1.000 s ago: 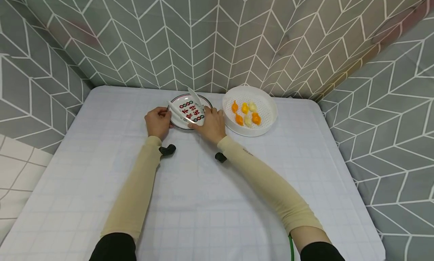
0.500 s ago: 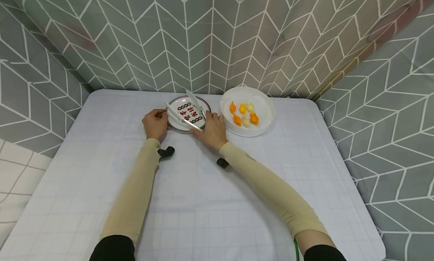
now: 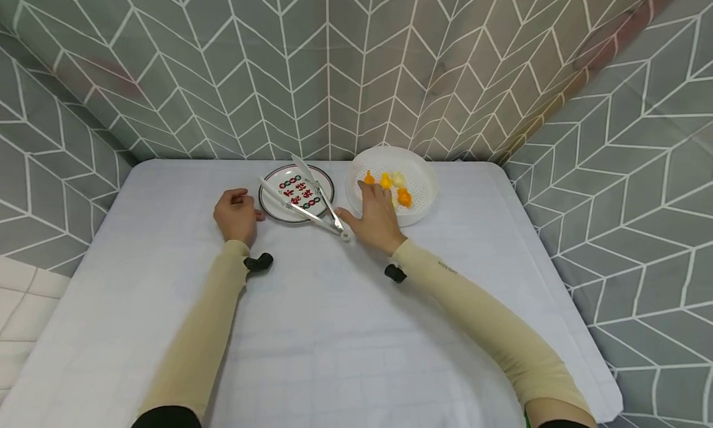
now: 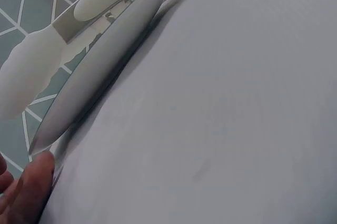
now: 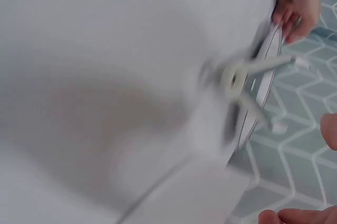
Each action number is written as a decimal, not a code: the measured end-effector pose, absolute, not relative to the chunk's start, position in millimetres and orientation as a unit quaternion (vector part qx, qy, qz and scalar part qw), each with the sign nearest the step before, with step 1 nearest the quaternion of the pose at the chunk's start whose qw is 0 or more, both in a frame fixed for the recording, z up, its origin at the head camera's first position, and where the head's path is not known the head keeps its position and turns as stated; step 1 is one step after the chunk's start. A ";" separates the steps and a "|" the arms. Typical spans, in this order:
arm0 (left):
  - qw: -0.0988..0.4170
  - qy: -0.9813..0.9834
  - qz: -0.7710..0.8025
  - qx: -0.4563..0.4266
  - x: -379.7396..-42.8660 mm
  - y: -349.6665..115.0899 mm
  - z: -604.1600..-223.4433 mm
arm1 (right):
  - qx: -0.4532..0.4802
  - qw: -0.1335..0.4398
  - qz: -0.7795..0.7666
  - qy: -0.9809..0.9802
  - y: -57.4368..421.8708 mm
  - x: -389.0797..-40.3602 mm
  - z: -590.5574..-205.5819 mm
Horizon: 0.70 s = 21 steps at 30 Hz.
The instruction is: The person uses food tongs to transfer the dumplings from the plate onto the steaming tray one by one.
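In the head view, a pair of silver tongs (image 3: 302,212) with whitish tips lies spread across a white plate (image 3: 271,205) with a dark rim and red characters. The joint of the tongs sticks out over the plate's front edge. My right hand (image 3: 377,221) has its fingers spread over the front left rim of a round white perforated tray (image 3: 412,217), holding nothing. Several small orange (image 3: 405,198) and pale yellow pieces sit in that tray. My left hand (image 3: 236,218) lies loosely curled at the plate's left side, a fingertip right at the rim in the left wrist view.
A white cloth covers the table (image 3: 312,329). Its back edge runs close behind the plate and tray, against a grey-green patterned curtain (image 3: 345,75). Similar patterned panels stand on both sides.
My right hand has let go of the tongs and moved right, over the tray's rim. The tongs stay on the plate. My left hand has eased slightly back from the plate.
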<state>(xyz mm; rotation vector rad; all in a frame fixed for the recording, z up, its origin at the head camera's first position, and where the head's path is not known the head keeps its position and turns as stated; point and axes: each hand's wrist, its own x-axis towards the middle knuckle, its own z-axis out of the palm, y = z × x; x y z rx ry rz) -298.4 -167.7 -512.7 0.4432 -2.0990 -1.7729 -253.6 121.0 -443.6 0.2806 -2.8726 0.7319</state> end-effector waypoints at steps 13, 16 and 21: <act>0.098 -0.801 -0.568 0.162 -253.2 -255.2 -494.2 | 0.080 0.136 0.212 -0.965 245.6 -286.2 -412.7; 0.090 -0.840 -0.509 0.162 -229.2 -287.5 -485.7 | 0.103 0.155 0.175 -0.967 273.4 -292.4 -408.4; 0.128 -0.921 -0.338 0.147 -187.1 -343.5 -466.9 | 0.136 0.185 0.066 -0.971 318.2 -298.7 -395.7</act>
